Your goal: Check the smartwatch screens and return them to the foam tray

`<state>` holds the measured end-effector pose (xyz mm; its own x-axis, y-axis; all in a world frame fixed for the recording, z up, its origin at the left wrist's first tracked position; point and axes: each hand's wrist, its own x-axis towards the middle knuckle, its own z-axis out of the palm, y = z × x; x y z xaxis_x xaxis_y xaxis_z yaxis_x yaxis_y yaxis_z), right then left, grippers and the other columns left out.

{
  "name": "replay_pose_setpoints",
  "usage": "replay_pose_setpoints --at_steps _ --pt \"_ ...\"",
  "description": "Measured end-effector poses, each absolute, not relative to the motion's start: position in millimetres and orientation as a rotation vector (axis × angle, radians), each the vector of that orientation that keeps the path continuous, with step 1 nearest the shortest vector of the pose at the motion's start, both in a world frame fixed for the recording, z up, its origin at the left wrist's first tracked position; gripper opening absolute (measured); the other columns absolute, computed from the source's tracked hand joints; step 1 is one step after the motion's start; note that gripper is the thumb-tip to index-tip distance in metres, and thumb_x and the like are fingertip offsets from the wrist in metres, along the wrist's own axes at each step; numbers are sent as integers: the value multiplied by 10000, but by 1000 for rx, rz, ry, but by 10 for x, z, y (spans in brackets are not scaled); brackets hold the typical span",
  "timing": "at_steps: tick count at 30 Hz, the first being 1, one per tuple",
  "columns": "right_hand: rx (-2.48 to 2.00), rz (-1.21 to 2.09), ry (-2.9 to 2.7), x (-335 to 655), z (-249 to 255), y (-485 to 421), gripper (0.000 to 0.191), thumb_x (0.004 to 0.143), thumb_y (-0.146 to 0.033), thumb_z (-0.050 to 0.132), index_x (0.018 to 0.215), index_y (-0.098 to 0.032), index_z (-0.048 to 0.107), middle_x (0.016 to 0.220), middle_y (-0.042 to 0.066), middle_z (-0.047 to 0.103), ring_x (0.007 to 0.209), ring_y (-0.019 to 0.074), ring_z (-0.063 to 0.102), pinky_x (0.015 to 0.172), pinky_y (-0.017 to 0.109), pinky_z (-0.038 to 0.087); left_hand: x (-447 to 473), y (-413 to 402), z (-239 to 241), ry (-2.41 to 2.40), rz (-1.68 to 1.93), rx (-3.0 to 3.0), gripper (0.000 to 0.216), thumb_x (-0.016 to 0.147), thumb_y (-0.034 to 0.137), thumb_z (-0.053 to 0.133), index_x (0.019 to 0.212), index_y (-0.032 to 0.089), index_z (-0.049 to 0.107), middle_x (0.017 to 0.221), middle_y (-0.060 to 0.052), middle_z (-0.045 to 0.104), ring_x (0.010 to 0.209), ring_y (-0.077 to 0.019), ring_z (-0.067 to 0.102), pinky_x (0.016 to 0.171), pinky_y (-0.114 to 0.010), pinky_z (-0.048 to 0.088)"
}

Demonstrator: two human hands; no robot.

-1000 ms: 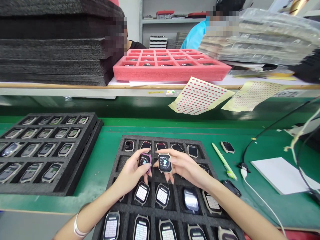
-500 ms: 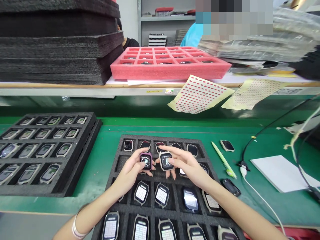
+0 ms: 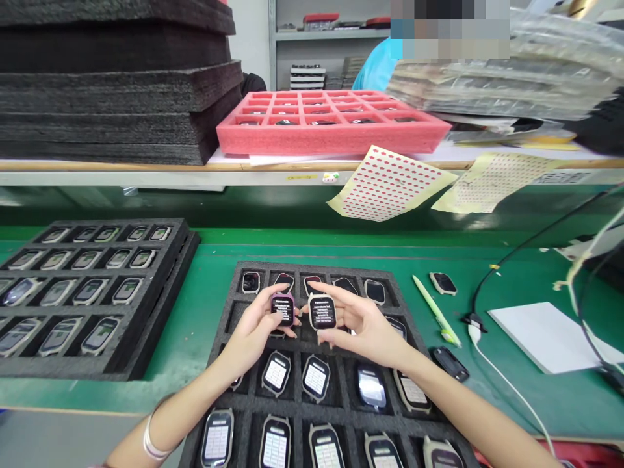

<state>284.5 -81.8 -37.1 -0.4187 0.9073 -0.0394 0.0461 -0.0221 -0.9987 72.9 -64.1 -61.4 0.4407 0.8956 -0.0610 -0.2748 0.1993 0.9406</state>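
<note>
My left hand (image 3: 251, 335) grips a purple-cased smartwatch body (image 3: 283, 309) with its screen facing me. A white-cased smartwatch body (image 3: 322, 312) sits in my right hand (image 3: 363, 325), thumb on its screen edge, forefinger stretched over it. Both screens show lines of text. Both hands hover above a black foam tray (image 3: 234, 312) whose pockets hold several watch bodies, dark-screened at the far row, lit white grids nearer me.
A second black foam tray (image 3: 175, 260) of watch bodies lies at left. On the green mat at right lie a green pen (image 3: 436, 318), loose watch bodies (image 3: 443, 284), a white cable (image 3: 507, 387) and a white pad (image 3: 546, 338). A pink foam tray (image 3: 331, 136) and stacked black foam (image 3: 107, 78) sit on the shelf.
The two watch screens changed from round dial graphics to lines of text. My hands shifted slightly, still holding the same watches above the tray.
</note>
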Motion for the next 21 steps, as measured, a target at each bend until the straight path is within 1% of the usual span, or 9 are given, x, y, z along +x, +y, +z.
replay_pose_setpoints --at_steps 2,4,5,7,10,12,15,19,21 --pt "-1051 1563 -1609 2859 -363 -818 675 815 -177 657 1403 -210 328 978 55 667 795 187 676 655 295 572 699 -640 -573 728 958 1065 421 854 179 528 1267 161 447 1024 -101 643 896 -204 629 721 -297 546" --pt "-1163 1466 -1805 2898 -367 -802 631 822 -191 645 1385 -201 361 963 56 668 773 192 669 687 332 568 655 -650 -539 715 963 1080 451 848 184 566 1281 165 440 1025 -102 648 896 -201 628 727 -295 549" --pt "-1225 1351 -1951 2925 -373 -789 594 815 -204 657 1357 -198 412 989 64 661 802 203 660 743 365 556 629 -659 -528 706 956 1089 467 845 186 583 1288 165 438 1026 -104 651 890 -199 628 727 -296 551" --pt "-1286 1056 -2258 2982 -386 -761 531 787 -258 702 1279 -190 515 1093 91 625 957 253 611 885 438 490 578 -683 -519 695 942 1099 487 841 198 610 1294 164 437 1029 -108 656 870 -193 630 719 -294 556" --pt "-1220 744 -2542 3010 -383 -723 544 774 -383 727 1247 -171 560 1194 120 555 1132 306 491 995 492 384 522 -709 -529 705 929 1094 475 851 237 615 1290 157 450 1017 -114 663 845 -189 637 698 -290 561" --pt "-1168 619 -2612 2957 -361 -698 493 828 -404 672 1249 -175 562 1186 118 552 1119 296 483 988 486 382 503 -706 -537 722 921 1084 459 854 267 616 1272 145 470 984 -114 670 817 -187 643 670 -285 563" --pt "-1062 517 -2689 2776 -328 -651 305 924 -334 555 1182 -180 603 1130 105 590 1050 269 498 943 453 413 488 -681 -538 756 921 1072 445 844 300 629 1234 125 505 912 -109 679 752 -182 646 605 -268 558" --pt "-998 465 -2785 2497 -362 -593 221 952 -225 498 1112 -133 620 1039 126 633 963 262 536 899 438 433 449 -663 -514 772 944 1074 448 833 313 637 1222 127 518 908 -112 680 764 -199 654 594 -278 561" --pt "-1068 501 -2735 2390 -410 -584 205 948 -209 498 1094 -131 620 1016 132 633 951 261 552 891 425 431 420 -663 -490 766 960 1083 445 831 322 637 1218 133 524 921 -113 680 778 -208 656 601 -286 564"
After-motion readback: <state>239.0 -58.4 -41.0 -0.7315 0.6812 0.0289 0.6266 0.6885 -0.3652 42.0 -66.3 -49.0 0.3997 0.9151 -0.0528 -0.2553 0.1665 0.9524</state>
